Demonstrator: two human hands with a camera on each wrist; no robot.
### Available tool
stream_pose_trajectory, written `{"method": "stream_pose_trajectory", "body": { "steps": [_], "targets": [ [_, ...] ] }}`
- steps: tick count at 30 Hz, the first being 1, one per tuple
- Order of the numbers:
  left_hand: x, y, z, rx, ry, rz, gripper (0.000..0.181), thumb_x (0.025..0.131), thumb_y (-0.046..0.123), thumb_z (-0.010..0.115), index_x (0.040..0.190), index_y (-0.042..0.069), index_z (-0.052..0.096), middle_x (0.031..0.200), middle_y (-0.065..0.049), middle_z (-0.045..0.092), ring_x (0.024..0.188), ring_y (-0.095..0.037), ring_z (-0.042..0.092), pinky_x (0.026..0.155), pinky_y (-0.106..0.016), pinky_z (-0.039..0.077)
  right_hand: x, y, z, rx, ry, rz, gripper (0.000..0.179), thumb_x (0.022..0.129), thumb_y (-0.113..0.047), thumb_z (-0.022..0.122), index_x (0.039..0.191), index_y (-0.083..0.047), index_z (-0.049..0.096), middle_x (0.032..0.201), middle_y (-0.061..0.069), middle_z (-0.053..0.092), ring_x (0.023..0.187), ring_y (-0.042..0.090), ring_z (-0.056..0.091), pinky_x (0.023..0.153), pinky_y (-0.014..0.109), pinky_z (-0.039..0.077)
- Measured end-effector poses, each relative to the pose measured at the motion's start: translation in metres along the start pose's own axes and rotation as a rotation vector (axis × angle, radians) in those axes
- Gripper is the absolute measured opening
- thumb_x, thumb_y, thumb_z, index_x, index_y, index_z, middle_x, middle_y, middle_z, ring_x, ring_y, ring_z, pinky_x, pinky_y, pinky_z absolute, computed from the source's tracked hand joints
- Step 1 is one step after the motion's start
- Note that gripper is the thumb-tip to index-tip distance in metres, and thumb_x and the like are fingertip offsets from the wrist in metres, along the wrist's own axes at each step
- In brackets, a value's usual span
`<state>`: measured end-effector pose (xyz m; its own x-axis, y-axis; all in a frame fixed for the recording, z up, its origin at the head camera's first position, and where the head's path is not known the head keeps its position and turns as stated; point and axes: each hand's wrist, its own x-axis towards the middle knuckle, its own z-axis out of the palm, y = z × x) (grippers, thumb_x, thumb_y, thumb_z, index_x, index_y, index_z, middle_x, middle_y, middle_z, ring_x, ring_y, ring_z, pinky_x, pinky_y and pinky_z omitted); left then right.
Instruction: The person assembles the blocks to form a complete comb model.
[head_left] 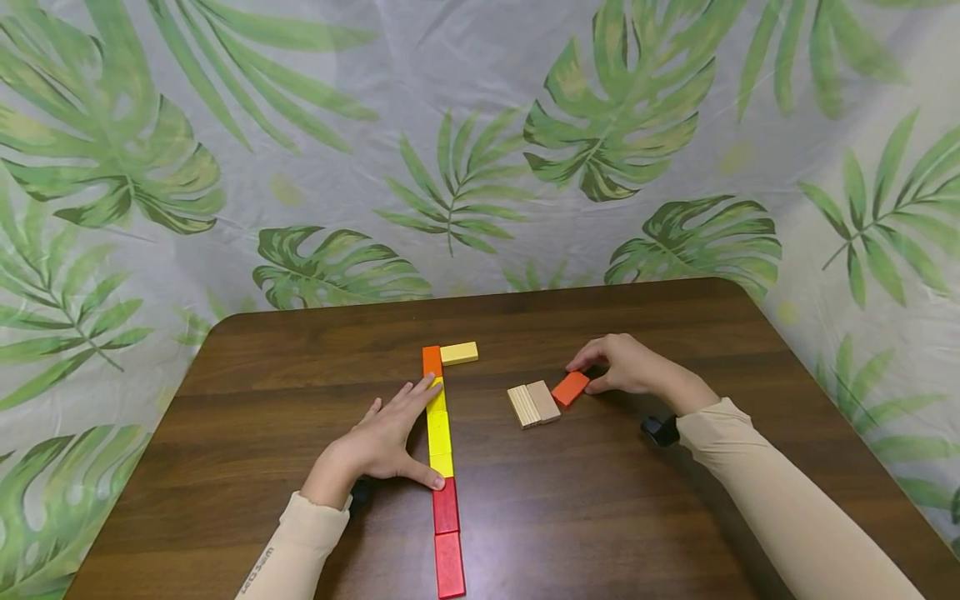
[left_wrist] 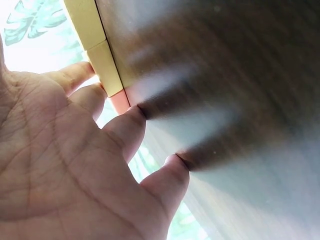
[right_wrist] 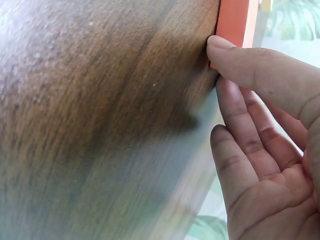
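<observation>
A straight row of flat wooden blocks runs away from me on the table: red blocks (head_left: 446,506) nearest, yellow blocks (head_left: 439,433) in the middle, an orange end block (head_left: 432,360) farthest. My left hand (head_left: 381,433) spreads over the row from the left. Its thumb touches where yellow meets red, and a fingertip lies by the far yellow block. Over on the right, my right hand (head_left: 630,367) pinches a separate orange block (head_left: 571,389) between thumb and fingers. That block lies flat on the table; in the right wrist view the thumb presses its end.
Two plain wood pieces, one grooved (head_left: 523,407) and one smooth (head_left: 543,402), lie side by side left of the separate orange block. A pale yellow block (head_left: 459,353) sits crosswise at the row's far end. Behind the brown table (head_left: 300,367) hangs a leaf-patterned cloth (head_left: 465,150).
</observation>
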<state>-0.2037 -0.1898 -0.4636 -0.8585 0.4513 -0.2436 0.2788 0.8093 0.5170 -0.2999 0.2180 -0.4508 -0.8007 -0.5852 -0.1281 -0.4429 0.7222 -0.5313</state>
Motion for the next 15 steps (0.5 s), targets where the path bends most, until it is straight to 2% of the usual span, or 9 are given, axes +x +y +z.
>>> {"method": "stream_pose_trajectory", "body": {
  "steps": [9, 15],
  "targets": [
    [0.0, 0.0019, -0.0008, -0.003, -0.007, -0.009, 0.138, 0.067, 0.057, 0.1, 0.174, 0.019, 0.021, 0.184, 0.001, 0.01, 0.169, -0.038, 0.012, 0.129, -0.077, 0.006, 0.0002, -0.0039, 0.0027, -0.061, 0.047, 0.019, 0.031, 0.086, -0.018, 0.092, 0.115, -0.011, 0.082, 0.114, 0.007, 0.079, 0.103, 0.024, 0.075, 0.097, 0.05, 0.06],
    [0.0003, 0.002, -0.001, 0.0, -0.005, -0.007, 0.138, 0.067, 0.058, 0.1, 0.174, 0.02, 0.021, 0.184, 0.001, 0.009, 0.169, -0.037, 0.012, 0.13, -0.077, 0.006, 0.0009, -0.0029, 0.0003, -0.051, 0.072, 0.041, 0.029, 0.088, -0.02, 0.091, 0.113, -0.009, 0.082, 0.113, 0.008, 0.079, 0.102, 0.025, 0.074, 0.094, 0.05, 0.061]
  ]
}}
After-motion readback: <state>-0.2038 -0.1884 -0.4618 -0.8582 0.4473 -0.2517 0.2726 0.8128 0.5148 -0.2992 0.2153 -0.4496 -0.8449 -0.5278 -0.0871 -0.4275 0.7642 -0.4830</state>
